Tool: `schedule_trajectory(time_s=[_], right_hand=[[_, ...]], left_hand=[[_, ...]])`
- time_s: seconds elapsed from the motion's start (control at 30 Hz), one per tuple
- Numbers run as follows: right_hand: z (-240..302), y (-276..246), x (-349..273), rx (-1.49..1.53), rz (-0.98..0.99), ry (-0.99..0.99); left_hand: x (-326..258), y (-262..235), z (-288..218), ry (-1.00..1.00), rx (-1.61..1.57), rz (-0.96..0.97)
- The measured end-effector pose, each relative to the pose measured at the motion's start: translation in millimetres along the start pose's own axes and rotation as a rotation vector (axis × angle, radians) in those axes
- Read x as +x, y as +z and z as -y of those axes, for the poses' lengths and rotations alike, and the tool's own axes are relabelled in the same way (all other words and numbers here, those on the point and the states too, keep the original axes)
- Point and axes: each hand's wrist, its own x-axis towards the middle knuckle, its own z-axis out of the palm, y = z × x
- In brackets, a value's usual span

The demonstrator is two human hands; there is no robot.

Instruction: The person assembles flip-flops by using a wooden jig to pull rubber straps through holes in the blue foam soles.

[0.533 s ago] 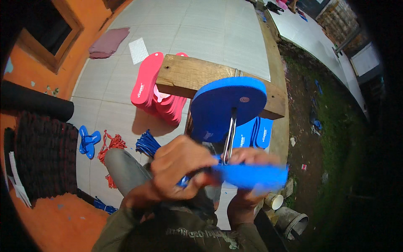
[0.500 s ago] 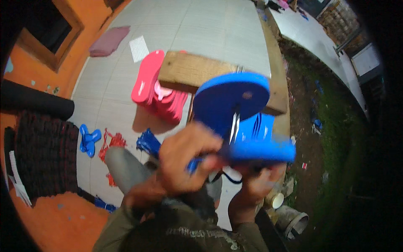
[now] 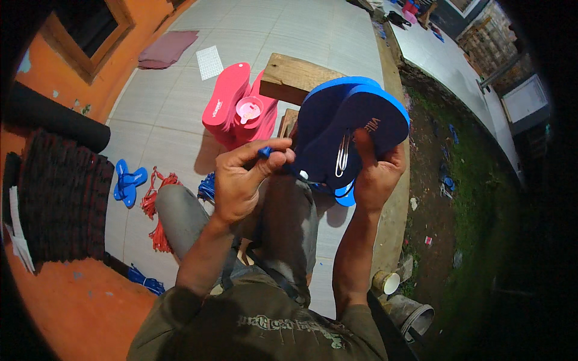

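My right hand (image 3: 379, 174) grips a pair of blue flip-flop soles (image 3: 319, 129), their dark undersides turned up, with the thumb lying on the nearer one. Against that dark face shows a shiny metal wire loop (image 3: 342, 157), shaped like a big paper clip. My left hand (image 3: 241, 180) pinches a small blue strap end (image 3: 265, 152) beside the soles' left edge. A thin dark strap runs there with a white spot on it. Below the held pair, another blue sole (image 3: 346, 195) partly shows. Behind stands a wooden block (image 3: 295, 75), partly hidden by the soles.
Pink soles (image 3: 227, 99) are stacked ahead, with a pink cup (image 3: 248, 110) on them. Blue flip-flops (image 3: 127, 183), red straps (image 3: 158, 201) and blue straps (image 3: 206, 188) lie on the tiles at left. A black stack (image 3: 63, 198) stands by the orange wall. The floor's edge (image 3: 394, 198) drops at right.
The soles have swung round and tilted, so their dark undersides now face up. My left hand has moved up and left, away from the right hand, with the strap end pinched.
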Motion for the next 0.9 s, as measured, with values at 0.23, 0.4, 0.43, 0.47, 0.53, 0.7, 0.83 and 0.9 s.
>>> schedule_trajectory(time_s=[0.23, 0.4, 0.43, 0.47, 0.53, 0.7, 0.83, 0.9], right_hand=[[0, -3, 1, 0.038, 0.010, 0.028], [-3, -2, 0, 0.067, 0.003, 0.000], [-4, -2, 0, 0.079, -0.004, 0.000], [-5, -4, 0, 0.076, 0.011, -0.002], [-5, -6, 3, 0.083, 0.050, -0.010], [2, -8, 7, 0.055, 0.117, 0.022], [5, -10, 11, 0.057, 0.147, 0.071], [10, -10, 14, 0.008, 0.200, 0.078]], left_hand=[[13, 19, -5, 0.500, 0.517, 0.468], [35, 20, -1, 0.569, 0.617, 0.694], [39, 20, 0, 0.579, 0.623, 0.734], [41, 20, 2, 0.589, 0.628, 0.774], [41, 18, 11, 0.571, 0.628, 0.785], [42, 21, 21, 0.424, 0.443, 0.806], [39, 21, 20, 0.292, 0.385, 0.788], [36, 20, 17, 0.214, 0.416, 0.772]])
